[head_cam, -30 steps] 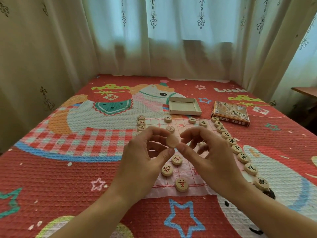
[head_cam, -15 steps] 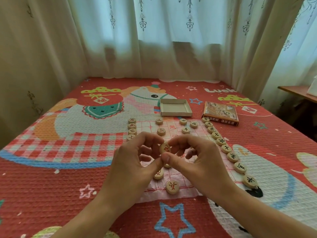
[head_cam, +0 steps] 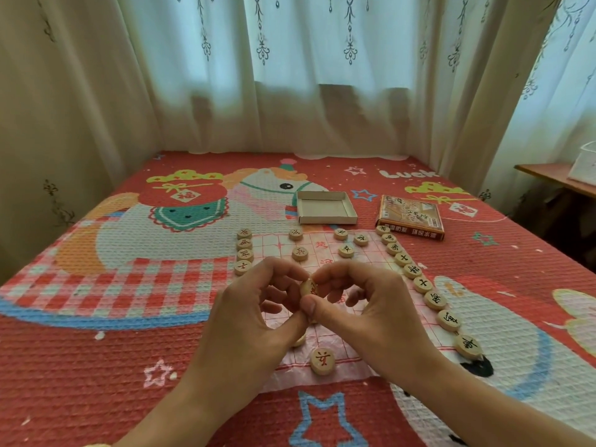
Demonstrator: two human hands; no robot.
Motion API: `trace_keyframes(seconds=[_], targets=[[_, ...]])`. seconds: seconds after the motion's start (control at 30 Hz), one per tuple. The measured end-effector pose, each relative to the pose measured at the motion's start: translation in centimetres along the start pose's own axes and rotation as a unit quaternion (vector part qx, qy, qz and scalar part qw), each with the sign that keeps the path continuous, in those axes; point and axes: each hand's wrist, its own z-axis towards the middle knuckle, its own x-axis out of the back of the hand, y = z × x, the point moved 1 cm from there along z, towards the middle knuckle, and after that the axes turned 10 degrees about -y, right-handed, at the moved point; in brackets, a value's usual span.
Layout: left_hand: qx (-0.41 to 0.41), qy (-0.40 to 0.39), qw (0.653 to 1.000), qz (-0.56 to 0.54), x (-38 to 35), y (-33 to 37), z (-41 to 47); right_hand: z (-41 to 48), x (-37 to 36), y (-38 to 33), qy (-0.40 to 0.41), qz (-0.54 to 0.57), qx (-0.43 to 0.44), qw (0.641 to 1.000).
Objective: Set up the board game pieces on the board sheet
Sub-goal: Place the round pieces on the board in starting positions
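Left hand (head_cam: 245,324) and right hand (head_cam: 371,314) pinch one piece (head_cam: 309,288) over the board sheet (head_cam: 277,250); nine pieces (head_cam: 422,284) line its right edge.

Two bare hands in shot now, the left hand (head_cam: 245,321) and the right hand (head_cam: 364,304), with a short thumbnail showing on the right. Both forearms (head_cam: 483,401) are bare to the frame's edge.

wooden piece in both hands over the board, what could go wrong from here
1. The wooden piece is pinched at its rim by the left hand and right hand; if that grip slips, it could drop onto the front-edge piece.
2. The board sheet looks thin and lies on a soft bedcover; a dragging wrist might shift the right-edge row.
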Motion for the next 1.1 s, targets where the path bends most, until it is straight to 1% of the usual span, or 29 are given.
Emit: trace_keyframes(seconds=[0.2, 0.3, 0.4, 0.53, 0.67, 0.83, 0.97, 1.1], targets=[[0.007, 0.012, 1.0, -0.001, 0.2, -0.1, 0.2, 1.1, 0.2, -0.4, -0.004, -0.031, 0.001, 1.0], [0.02, 0.038, 0.999, -0.013, 0.5, -0.3, 0.3, 2.1, 0.2, -0.5, -0.01, -0.049, 0.0, 0.999], [0.03, 0.061, 0.997, -0.026, 0.9, -0.4, 0.3, 3.2, -0.2, -0.2, -0.034, -0.066, -0.011, 0.997], [0.047, 0.1, 0.993, -0.031, 1.3, -0.6, 0.6, 6.1, -0.4, 0.8, -0.057, -0.127, -0.012, 0.99], [0.082, 0.131, 0.987, -0.045, 1.9, -1.3, 0.9, 10.1, -0.5, 2.6, -0.086, -0.196, -0.042, 0.976], [0.105, 0.154, 0.982, -0.04, 2.4, -1.6, 1.0, 13.9, -1.5, 4.3, -0.136, -0.252, -0.078, 0.955], [0.111, 0.16, 0.98, -0.034, 2.6, -1.8, 1.1, 15.6, -2.6, 5.1, -0.165, -0.313, -0.088, 0.931], [0.108, 0.161, 0.981, -0.031, 2.6, -1.7, 1.1, 16.6, -3.0, 6.0, -0.182, -0.333, -0.113, 0.918]])
